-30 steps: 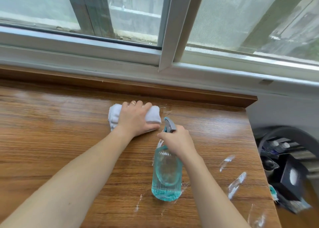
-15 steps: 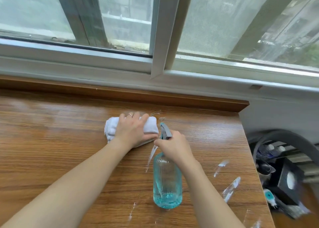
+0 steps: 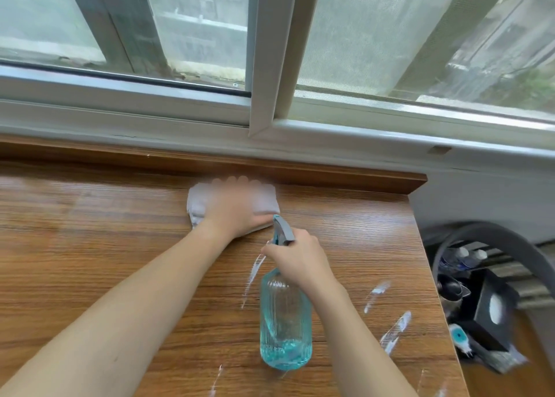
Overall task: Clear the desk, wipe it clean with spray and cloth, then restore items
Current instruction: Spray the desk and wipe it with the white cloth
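My left hand (image 3: 237, 207) presses flat on a folded white cloth (image 3: 196, 204) near the back of the wooden desk (image 3: 90, 246), close to its raised rear lip; the hand is motion-blurred. My right hand (image 3: 300, 261) grips the neck and grey trigger head of a ribbed blue glass spray bottle (image 3: 285, 327), which stands upright on the desk just right of the cloth. A little blue liquid sits in the bottle's bottom.
Bright wet streaks (image 3: 393, 330) glint on the desk's right side. A sliding window (image 3: 264, 51) runs along the back. Past the desk's right edge, lower down, stand a grey hose (image 3: 492, 240), a black box (image 3: 492, 309) and small bottles (image 3: 465, 255).
My left hand has pushed the cloth farther back, toward the desk's rear lip. My right hand and the bottle have stayed in roughly the same spot.
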